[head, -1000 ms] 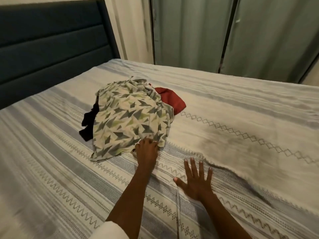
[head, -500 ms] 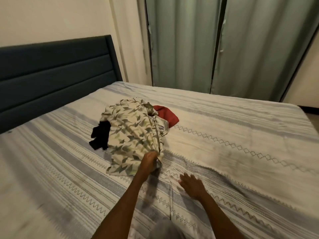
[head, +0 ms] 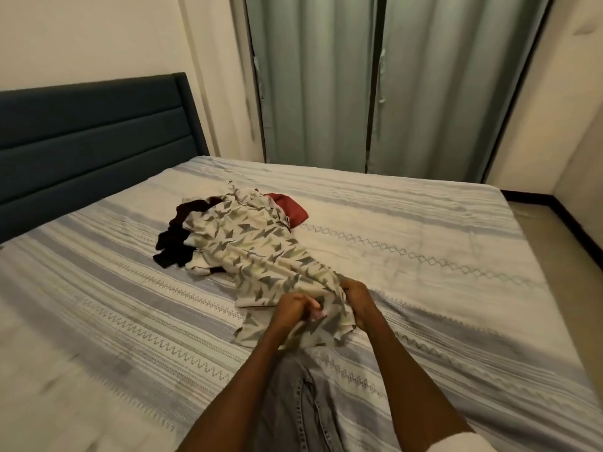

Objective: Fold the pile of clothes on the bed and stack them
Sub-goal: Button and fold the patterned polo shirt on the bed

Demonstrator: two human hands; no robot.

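The patterned shirt point(head: 261, 256), cream with grey and green triangles, lies stretched across the striped bed point(head: 424, 249) from the pile toward the person, its near end bunched in both hands. The left hand point(head: 292, 309) grips a gathered fold with curled fingers; the right hand point(head: 357, 300) pinches the cloth just beside it. The fabric looks thin, light and limp, so it should slide free easily but will sag and crease unless held at two spread points, best at the shoulders or hem corners. Under its far end lie a black garment point(head: 173, 243) and a dark red garment point(head: 290, 210), both unfolded. Beyond stand the dark headboard point(head: 91, 141) and grey-green curtains point(head: 391, 86).
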